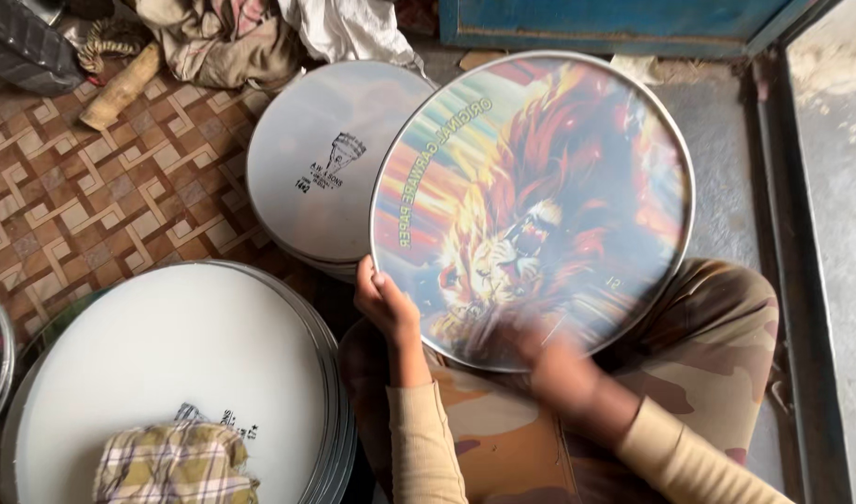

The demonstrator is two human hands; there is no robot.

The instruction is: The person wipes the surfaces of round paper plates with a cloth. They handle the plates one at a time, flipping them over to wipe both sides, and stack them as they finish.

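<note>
A round drumhead (540,187) printed with a colourful lion picture and ringed by a metal hoop is held tilted over my lap. My left hand (383,301) grips its lower left rim. Blurred with motion, my right hand (551,366) lies against the lower part of the drumhead; whether it grips the rim I cannot tell. Both sleeves are cream, and my trousers are camouflage patterned.
A stack of plain white drumheads (330,159) lies behind the lion one. A larger stack of white drumheads (167,345) sits at lower left with a folded checked cloth (174,464) on top. Crumpled cloths (232,37) and a wooden stick (120,86) lie on the patterned floor. A metal door track (792,233) runs along the right.
</note>
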